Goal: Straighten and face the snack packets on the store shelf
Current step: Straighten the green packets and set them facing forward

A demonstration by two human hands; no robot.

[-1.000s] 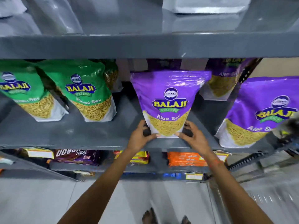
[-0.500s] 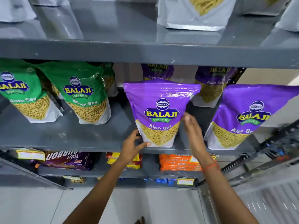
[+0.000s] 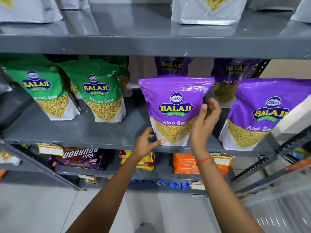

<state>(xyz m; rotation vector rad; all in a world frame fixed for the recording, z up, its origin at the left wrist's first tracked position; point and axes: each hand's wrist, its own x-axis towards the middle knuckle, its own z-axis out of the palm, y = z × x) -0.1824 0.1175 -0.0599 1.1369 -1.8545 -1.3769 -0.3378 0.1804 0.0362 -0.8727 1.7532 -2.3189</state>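
Both hands grasp the upright purple Aloo Sev packet [image 3: 175, 108] on the grey shelf [image 3: 101, 132]: left hand [image 3: 148, 142] at its seven o'clock corner, right hand [image 3: 204, 121] along its three o'clock edge.

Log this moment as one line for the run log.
left hand: bottom left corner | right hand: right edge | purple Aloo Sev packet: upright, facing front
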